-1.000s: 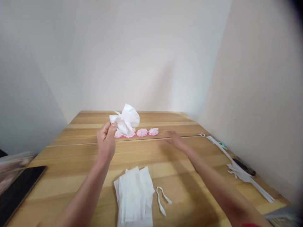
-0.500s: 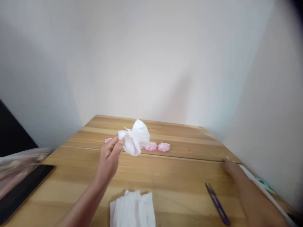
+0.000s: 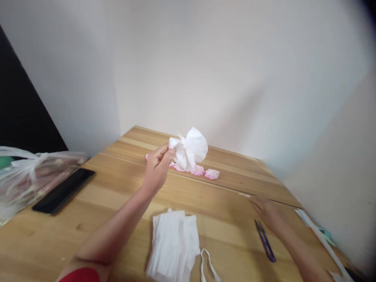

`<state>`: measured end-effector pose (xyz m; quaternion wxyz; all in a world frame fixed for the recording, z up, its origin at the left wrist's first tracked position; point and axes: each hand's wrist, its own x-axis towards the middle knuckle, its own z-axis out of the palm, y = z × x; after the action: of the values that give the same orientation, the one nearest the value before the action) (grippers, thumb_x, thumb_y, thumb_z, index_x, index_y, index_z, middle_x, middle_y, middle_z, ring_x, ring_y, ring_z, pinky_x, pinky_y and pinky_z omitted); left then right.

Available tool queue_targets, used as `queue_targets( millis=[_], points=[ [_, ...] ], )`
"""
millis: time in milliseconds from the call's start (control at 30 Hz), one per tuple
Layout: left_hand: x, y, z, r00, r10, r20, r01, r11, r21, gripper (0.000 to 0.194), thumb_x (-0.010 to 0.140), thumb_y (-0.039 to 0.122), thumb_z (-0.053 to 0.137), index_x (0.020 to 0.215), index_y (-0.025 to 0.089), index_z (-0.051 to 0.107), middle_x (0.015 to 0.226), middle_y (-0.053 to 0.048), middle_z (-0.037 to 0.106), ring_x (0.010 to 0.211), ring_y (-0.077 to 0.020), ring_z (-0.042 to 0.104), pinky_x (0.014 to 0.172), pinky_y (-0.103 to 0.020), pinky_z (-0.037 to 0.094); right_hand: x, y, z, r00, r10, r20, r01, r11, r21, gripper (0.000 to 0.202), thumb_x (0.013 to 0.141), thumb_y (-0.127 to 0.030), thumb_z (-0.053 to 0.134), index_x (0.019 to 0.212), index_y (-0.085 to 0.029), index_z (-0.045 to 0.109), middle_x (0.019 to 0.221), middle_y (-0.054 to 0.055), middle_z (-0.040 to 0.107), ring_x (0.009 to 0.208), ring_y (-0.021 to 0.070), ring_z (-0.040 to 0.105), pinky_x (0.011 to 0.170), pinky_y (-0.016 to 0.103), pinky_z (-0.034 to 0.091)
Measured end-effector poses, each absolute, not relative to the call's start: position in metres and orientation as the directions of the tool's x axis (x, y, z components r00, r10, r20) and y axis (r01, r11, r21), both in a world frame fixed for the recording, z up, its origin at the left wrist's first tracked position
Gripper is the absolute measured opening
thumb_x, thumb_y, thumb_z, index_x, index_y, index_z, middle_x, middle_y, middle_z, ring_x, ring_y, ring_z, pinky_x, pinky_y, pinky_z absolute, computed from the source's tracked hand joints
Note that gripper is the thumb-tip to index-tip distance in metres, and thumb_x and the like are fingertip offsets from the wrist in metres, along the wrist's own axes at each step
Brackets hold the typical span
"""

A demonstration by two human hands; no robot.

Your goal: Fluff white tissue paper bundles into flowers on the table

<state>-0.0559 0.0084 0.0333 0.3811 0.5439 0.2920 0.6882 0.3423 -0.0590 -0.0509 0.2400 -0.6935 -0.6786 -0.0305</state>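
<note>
My left hand (image 3: 158, 166) is closed, pinching a white tissue (image 3: 192, 149) by its gathered end; the rest of it fans out like a flower above the table. My right hand (image 3: 266, 211) is smeared by motion over the right side of the table, near the purple thread snips (image 3: 266, 243). A pale streak shows by its fingertips, and whether it grips anything I cannot make out. A stack of folded white tissues (image 3: 174, 246) lies in front of me, with a thin white loop (image 3: 209, 266) beside it. Several pink-edged paper flowers (image 3: 212, 174) sit in a row behind the held tissue.
On the left a black phone (image 3: 64, 191) lies beside a clear plastic bag (image 3: 32, 176) with pinkish contents. Long white strips (image 3: 321, 241) and a green item (image 3: 326, 235) are along the right edge of the wooden table (image 3: 117, 207). Walls rise behind.
My right hand has moved left and inward from the table's right edge. My left hand still holds the tissue. The view has shifted, bringing more of the bag and the white loop into sight.
</note>
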Motion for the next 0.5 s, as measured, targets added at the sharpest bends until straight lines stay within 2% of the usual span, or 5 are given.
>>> queue_targets(
  millis=[167,233,333,433,500],
  points=[
    [-0.064,0.006,0.039,-0.167,0.833,0.528,-0.251,-0.554,0.794,0.027,0.082,0.035,0.052,0.061,0.018,0.051,0.056,0.002,0.037,0.054,-0.0102,0.034,0.052,-0.024,0.028,0.248,-0.125,-0.082,-0.353,0.934,-0.049,0.881,0.314,-0.355,0.041,0.084,-0.042,0.057,0.123,-0.032,0.060,0.123,0.006,0.063,0.112,0.0256,0.058,0.095,0.040,0.046],
    [-0.065,0.003,0.041,-0.173,0.831,0.528,-0.253,-0.556,0.792,0.026,0.081,0.036,0.053,0.063,0.018,0.053,0.055,0.002,0.039,0.054,-0.0107,0.037,0.052,-0.024,0.029,0.220,-0.145,-0.089,-0.408,0.908,-0.096,0.845,0.336,-0.415,0.050,0.080,-0.046,0.061,0.127,-0.030,0.056,0.125,0.008,0.061,0.114,0.0257,0.055,0.096,0.039,0.045],
    [-0.066,-0.001,0.043,-0.169,0.825,0.539,-0.269,-0.565,0.780,0.024,0.081,0.035,0.054,0.065,0.018,0.056,0.056,0.002,0.041,0.055,-0.0107,0.039,0.052,-0.024,0.031,0.199,-0.162,-0.096,-0.384,0.917,-0.107,0.844,0.301,-0.444,0.053,0.076,-0.042,0.068,0.126,-0.030,0.056,0.123,0.008,0.060,0.114,0.0260,0.054,0.097,0.039,0.043],
    [-0.067,-0.004,0.044,-0.151,0.821,0.551,-0.297,-0.570,0.766,0.023,0.082,0.035,0.054,0.067,0.017,0.057,0.057,0.002,0.041,0.055,-0.0107,0.039,0.053,-0.024,0.031,0.191,-0.174,-0.111,-0.295,0.955,-0.032,0.856,0.249,-0.453,0.027,0.085,-0.033,0.058,0.110,-0.030,0.066,0.111,0.006,0.065,0.107,0.0235,0.058,0.092,0.037,0.046],
    [-0.068,-0.005,0.044,-0.137,0.821,0.554,-0.312,-0.566,0.763,0.024,0.082,0.036,0.054,0.068,0.017,0.057,0.057,0.002,0.041,0.055,-0.0105,0.039,0.053,-0.024,0.031,0.191,-0.181,-0.124,-0.228,0.972,0.064,0.854,0.231,-0.467,0.023,0.091,-0.031,0.047,0.097,-0.028,0.069,0.100,0.005,0.067,0.099,0.0215,0.061,0.086,0.035,0.049]
  ],
)
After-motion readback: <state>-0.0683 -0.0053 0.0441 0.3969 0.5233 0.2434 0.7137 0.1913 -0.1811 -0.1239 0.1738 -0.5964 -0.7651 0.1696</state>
